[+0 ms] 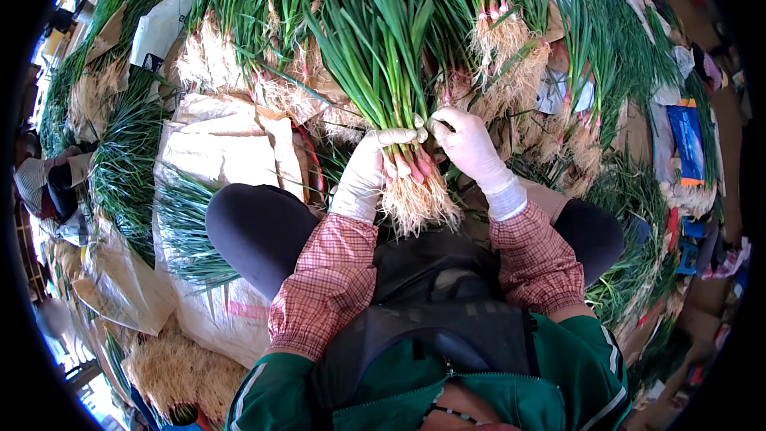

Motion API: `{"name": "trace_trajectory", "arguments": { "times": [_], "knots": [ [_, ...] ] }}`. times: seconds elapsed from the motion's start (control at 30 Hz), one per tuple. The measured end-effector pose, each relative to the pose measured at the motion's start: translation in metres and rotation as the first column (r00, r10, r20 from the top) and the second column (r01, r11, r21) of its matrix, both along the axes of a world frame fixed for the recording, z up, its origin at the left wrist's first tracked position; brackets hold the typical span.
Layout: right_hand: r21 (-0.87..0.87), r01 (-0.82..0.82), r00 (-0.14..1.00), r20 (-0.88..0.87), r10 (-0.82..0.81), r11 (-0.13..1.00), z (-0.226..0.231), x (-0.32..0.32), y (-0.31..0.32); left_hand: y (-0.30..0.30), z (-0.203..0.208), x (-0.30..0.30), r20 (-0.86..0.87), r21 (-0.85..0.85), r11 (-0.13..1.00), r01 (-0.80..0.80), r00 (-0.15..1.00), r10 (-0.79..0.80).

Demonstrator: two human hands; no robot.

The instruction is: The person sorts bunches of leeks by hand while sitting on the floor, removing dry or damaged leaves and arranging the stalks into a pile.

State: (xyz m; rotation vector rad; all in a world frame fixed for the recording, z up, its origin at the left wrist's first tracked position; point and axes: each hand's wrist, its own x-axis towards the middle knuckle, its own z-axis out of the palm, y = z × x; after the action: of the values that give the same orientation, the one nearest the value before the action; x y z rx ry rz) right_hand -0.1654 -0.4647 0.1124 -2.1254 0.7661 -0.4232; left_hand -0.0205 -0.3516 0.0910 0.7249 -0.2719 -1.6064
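A bunch of green garlic (383, 56) stands in front of me, long flat leaves pointing away and pinkish bulbs and pale stringy roots (419, 201) toward me. My left hand (363, 166), in a whitish glove, is closed around the stems just above the bulbs. On the other side of the stems, my right hand (469, 146), gloved alike, has its fingers curled in a pinch close to the left fingertips. Whatever sits in that pinch is too small to make out. Checked red sleeve covers reach both wrists.
More green garlic (209, 56) lies in bundles across the far side, roots toward me. Brown paper sacking (219, 152) spreads at my left beside loose leaves (191, 231). A root pile (179, 371) is at lower left. A blue packet (686, 140) lies far right. My knees (259, 231) flank the work.
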Motion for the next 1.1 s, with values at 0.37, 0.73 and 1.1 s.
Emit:
{"name": "trace_trajectory", "arguments": {
  "times": [0.37, 0.73, 1.1],
  "knots": [
    [0.249, 0.126, 0.965, 0.195, -0.177, 0.960, -0.012, 0.010, -0.001, -0.011, 0.005, -0.003, 0.161, 0.247, 0.960, 0.131, 0.971, -0.174],
    [-0.167, 0.765, 0.580, -0.240, -0.778, 0.622, 0.109, -0.104, -0.144, -0.018, 0.024, -0.012, 0.363, 0.191, 0.979, -0.066, 0.932, -0.007],
    [-0.167, 0.405, 0.900, 0.245, -0.360, 0.899, 0.018, 0.098, -0.074, -0.024, 0.003, -0.021, 0.441, 0.295, 0.954, -0.052, 0.893, -0.088]
  ]
}}
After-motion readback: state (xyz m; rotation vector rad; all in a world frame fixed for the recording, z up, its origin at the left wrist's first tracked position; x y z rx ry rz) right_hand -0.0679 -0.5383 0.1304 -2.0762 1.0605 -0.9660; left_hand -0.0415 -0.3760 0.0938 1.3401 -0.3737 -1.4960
